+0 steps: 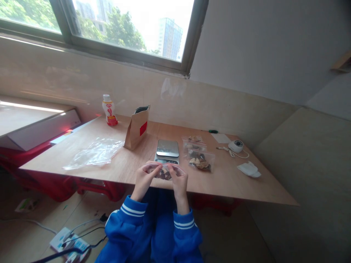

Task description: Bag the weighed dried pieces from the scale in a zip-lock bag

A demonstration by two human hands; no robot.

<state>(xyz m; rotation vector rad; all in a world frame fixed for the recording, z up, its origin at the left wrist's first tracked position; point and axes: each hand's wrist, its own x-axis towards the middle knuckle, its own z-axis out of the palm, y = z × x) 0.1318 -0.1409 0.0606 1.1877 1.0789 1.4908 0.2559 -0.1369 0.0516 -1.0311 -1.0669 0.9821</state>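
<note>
Between my two hands is a small clear zip bag (164, 173) with brown and pale dried pieces in it. My left hand (146, 176) pinches the bag's top edge on the left, thumb inward. On the other side my right hand (178, 178) pinches the same edge, its thumb close to the left one. Just beyond the hands lies a digital kitchen scale (168, 148), its display partly covered by my fingers. Right of the scale, a filled zip bag (201, 160) of dried slices lies in front of more such bags (194, 145).
A brown paper pouch (137, 128) stands open-topped behind the scale's left side. Flat clear plastic bags (94, 152) lie further left, near a drink bottle (110, 110). At the right are a white camera (236, 146) with its cable, a crumpled tissue (249, 169) and a green-handled tool (213, 131).
</note>
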